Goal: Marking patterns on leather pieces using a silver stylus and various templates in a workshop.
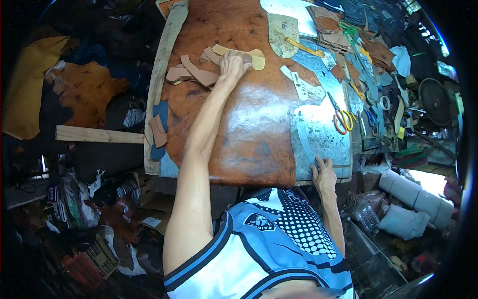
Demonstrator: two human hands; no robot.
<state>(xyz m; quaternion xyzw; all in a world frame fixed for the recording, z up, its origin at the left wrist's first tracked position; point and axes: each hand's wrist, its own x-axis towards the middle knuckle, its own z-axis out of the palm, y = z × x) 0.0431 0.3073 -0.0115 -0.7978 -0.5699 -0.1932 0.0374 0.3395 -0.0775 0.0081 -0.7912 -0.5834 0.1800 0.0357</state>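
Observation:
My left hand (233, 66) reaches to the far part of the table, its fingers curled down on a small brown leather piece (247, 58). Under and beside it lies a yellowish, rounded template-like piece (258, 60). Several tan leather cut pieces (199, 72) fan out just left of that hand. My right hand (324, 175) rests at the table's near right edge with its fingers apart. Its fingertips are by the lower end of a blue-grey strip (303, 139); whether they touch it I cannot tell.
A large brown hide (249, 149) covers much of the table. On the right lie orange-handled scissors (342, 119), a metal sheet (323, 142), white labelled templates (299, 85), a yellow-handled tool (303, 47) and stacked leather (326, 30). A wooden plank (99, 134) juts out left.

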